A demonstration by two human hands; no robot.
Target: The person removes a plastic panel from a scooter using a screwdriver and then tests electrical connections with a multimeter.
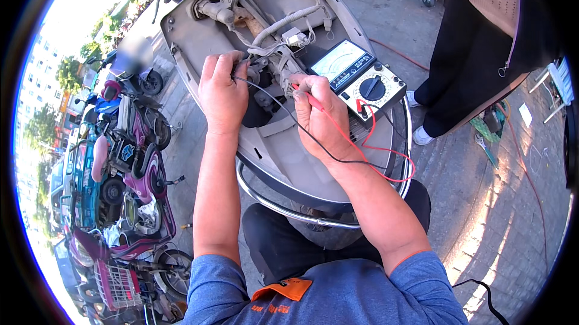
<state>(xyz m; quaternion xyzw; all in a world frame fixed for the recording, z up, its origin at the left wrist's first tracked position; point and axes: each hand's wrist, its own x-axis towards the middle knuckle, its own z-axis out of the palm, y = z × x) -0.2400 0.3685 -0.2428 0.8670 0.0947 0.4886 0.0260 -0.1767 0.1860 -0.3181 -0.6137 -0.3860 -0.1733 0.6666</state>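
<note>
My left hand (pixel 222 96) is closed in a pinch on a black test probe, mostly hidden by the fingers; its black lead (pixel 269 97) runs off to the right. In my right hand (pixel 321 121), a red test probe (pixel 315 102) is held with its tip pointing at the bundled wiring (pixel 282 69). Whether either tip touches metal is too small to tell. An analog multimeter (pixel 393 87) with a needle dial and a round black knob lies just right of my right hand. Beneath everything is the dusty grey body (pixel 274 153) of a scooter, opened to show its wires.
A chrome rail (pixel 256 195) curves round the scooter's near end. Someone in black trousers (pixel 455 53) stands close on the right. Parked scooters (pixel 142 174) line the left. A green bag of tools (pixel 491 123) and a light-blue stool (pixel 558 87) are on the paving at right.
</note>
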